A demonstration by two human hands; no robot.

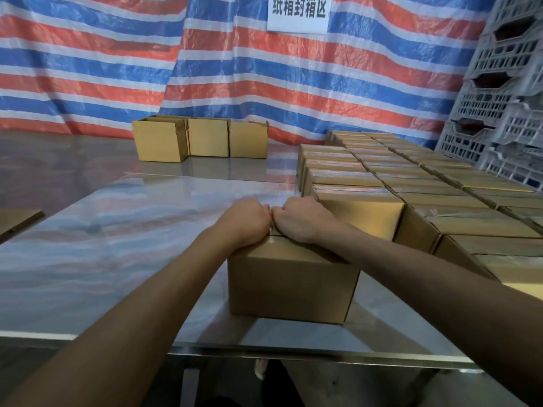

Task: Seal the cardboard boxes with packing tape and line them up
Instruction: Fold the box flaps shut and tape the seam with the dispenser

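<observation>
A brown cardboard box (291,286) stands near the front edge of the glossy table (117,230). My left hand (245,221) and my right hand (299,220) lie side by side on its top, knuckles touching, with the fingers curled down over the far top edge and hidden there. A short glossy bit of tape (271,237) shows on the top seam between my wrists. No tape roll is in sight. Rows of taped boxes (411,183) stand packed together just right of this box.
Three untaped boxes (205,138) stand in a line at the back of the table. A flat piece of cardboard (14,220) lies at the left edge. Stacked grey plastic crates (505,98) rise at the right, and a striped tarp (88,69) with a paper sign (298,11) hangs behind.
</observation>
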